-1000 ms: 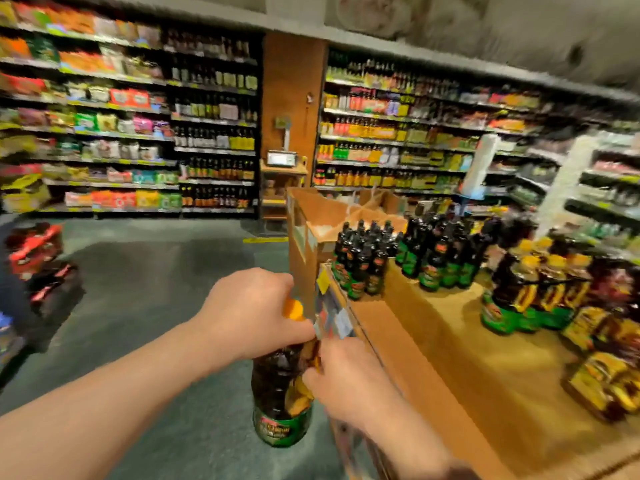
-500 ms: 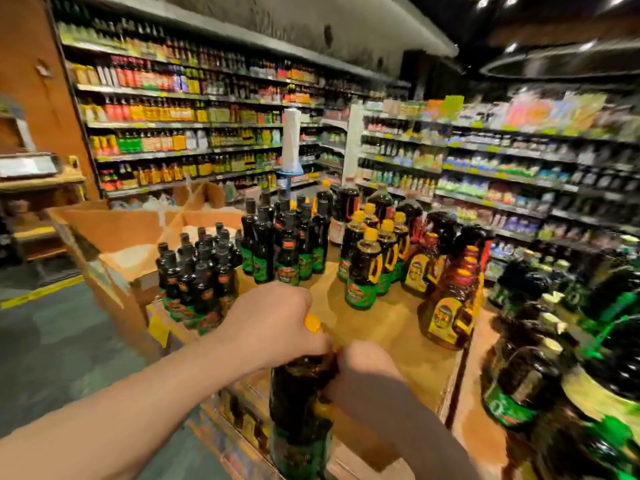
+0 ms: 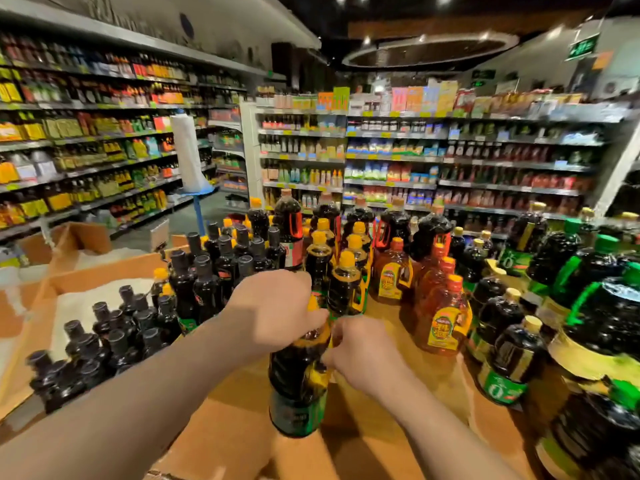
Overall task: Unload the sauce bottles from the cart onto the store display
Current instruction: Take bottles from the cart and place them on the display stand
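Left hand [image 3: 273, 315] grips the sauce bottle [image 3: 298, 382] by its neck, right hand [image 3: 360, 355] pinching its handle, above the wooden surface [image 3: 367, 441]; crowded neighbouring bottles [image 3: 344, 289] risk being toppled on set-down.

Dim ceiling spotlights, glare on bottles, motion blur, strong wide-angle bending at the edges

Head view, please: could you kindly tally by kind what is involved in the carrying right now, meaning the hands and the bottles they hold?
Hands: 2, the left hand gripping the top, the right hand with fingers curled at the side handle.
Held bottles: 1, a dark sauce bottle with an orange cap and green label.
Total: 3
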Action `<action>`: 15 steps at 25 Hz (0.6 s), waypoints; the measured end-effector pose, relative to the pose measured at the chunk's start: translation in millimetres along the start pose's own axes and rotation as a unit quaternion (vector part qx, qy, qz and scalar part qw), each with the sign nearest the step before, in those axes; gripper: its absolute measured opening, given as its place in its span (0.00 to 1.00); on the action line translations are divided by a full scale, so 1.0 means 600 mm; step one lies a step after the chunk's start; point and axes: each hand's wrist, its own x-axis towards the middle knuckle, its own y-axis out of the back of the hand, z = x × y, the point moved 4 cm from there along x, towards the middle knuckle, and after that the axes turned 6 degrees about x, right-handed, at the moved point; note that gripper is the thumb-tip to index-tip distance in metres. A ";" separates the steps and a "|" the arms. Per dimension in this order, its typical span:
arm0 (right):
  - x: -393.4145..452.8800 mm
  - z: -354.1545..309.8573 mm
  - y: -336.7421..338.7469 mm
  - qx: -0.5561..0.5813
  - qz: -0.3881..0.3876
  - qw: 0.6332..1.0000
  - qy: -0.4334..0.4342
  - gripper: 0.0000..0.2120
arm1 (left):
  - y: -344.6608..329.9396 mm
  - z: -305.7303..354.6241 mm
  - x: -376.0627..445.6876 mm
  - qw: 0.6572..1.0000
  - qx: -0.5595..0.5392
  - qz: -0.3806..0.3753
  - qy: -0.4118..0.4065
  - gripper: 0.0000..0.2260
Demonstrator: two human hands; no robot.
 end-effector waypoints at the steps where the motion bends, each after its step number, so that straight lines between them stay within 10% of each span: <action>1: 0.017 0.003 0.001 -0.005 -0.001 1.000 -0.007 0.12 | -0.002 -0.007 0.017 1.000 0.007 0.010 -0.009 0.18; 15: 0.303 0.070 -0.041 -0.078 -0.023 0.996 0.028 0.06 | -0.084 -0.070 0.269 0.996 -0.027 0.054 0.059 0.13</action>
